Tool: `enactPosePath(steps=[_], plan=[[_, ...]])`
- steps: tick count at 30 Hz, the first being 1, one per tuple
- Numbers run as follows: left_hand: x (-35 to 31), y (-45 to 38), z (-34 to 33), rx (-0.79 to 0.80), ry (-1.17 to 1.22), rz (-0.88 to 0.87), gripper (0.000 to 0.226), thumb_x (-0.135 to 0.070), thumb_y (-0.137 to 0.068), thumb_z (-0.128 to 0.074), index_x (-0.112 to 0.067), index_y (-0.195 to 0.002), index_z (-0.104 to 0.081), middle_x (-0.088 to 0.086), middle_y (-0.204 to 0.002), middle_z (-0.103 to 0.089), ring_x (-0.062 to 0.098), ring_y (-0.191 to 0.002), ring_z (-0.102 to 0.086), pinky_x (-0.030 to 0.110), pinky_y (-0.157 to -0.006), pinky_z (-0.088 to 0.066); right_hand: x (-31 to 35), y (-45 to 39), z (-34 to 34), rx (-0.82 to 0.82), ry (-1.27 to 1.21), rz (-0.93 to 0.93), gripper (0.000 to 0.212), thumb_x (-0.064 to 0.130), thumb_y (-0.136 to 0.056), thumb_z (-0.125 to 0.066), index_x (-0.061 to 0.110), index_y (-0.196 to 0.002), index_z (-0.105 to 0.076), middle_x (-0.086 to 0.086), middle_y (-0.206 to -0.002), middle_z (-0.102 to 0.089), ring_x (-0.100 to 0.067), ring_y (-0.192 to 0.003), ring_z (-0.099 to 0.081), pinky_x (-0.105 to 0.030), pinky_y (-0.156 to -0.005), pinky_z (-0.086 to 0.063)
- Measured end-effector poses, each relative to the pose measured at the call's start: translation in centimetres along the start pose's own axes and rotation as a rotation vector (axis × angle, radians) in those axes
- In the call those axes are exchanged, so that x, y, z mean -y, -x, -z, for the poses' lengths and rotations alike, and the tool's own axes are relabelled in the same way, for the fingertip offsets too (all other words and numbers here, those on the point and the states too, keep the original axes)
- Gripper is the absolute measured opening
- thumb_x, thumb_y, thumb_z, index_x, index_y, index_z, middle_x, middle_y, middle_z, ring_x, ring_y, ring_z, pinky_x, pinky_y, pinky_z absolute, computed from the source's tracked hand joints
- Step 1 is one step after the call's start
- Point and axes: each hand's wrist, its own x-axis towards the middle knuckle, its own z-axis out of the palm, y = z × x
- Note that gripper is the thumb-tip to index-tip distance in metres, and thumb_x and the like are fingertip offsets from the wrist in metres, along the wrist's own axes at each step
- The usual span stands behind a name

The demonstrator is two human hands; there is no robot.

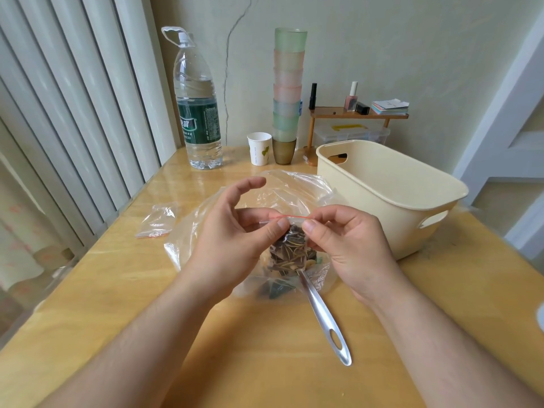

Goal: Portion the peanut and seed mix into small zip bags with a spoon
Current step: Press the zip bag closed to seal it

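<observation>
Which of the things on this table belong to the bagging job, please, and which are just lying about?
Part of the job:
small zip bag, pinched at its top by the left hand and right hand
large clear bag
spoon
spare zip bags

Just lying about:
water bottle
stacked cups
paper cup
cream basket
small shelf

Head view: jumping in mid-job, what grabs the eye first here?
Both hands at centre: the left hand and right hand pinch the red-striped top of a small zip bag filled with seeds, held above a large clear bag. A metal spoon lies with its bowl end in that bag, handle toward the camera. A cream basket sits to the right, and spare zip bags lie to the left.
</observation>
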Motion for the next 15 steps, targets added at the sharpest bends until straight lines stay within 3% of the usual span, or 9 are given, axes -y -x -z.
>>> enactPosePath(steps=[6,10,15], plan=[[-0.02,0.03,-0.04,0.008,0.033,-0.003,0.063,0.001,-0.086,-0.079,-0.021,-0.138,-0.052,0.009,-0.088,-0.079,0.015,-0.078,-0.075,0.023,-0.07,-0.057,0.2,0.12,0.22,0.054,-0.042,-0.032,0.011,0.019,-0.076,-0.079,0.018,-0.087,-0.077,-0.01,-0.081,-0.073,-0.014,-0.071,-0.066,-0.025,-0.068,-0.056],[0.1,0.13,-0.28,0.028,0.055,0.007,0.064,0.003,-0.086,-0.078,-0.021,-0.139,-0.05,0.011,-0.09,-0.079,0.017,-0.08,-0.075,0.024,-0.072,-0.057,0.2,0.23,-0.01,0.087,-0.059,-0.029,0.012,0.018,-0.077,-0.078,0.016,-0.089,-0.077,-0.015,-0.086,-0.075,-0.019,-0.078,-0.07,-0.028,-0.072,-0.058],[0.51,-0.02,-0.22,0.035,0.041,0.02,0.069,0.002,-0.085,-0.08,-0.024,-0.14,-0.048,0.011,-0.092,-0.079,0.017,-0.08,-0.073,0.029,-0.076,-0.059,-0.23,0.08,-0.04,0.058,0.012,0.012,0.003,0.015,-0.084,-0.077,0.018,-0.083,-0.076,-0.004,-0.077,-0.071,-0.015,-0.075,-0.065,-0.025,-0.07,-0.055]])
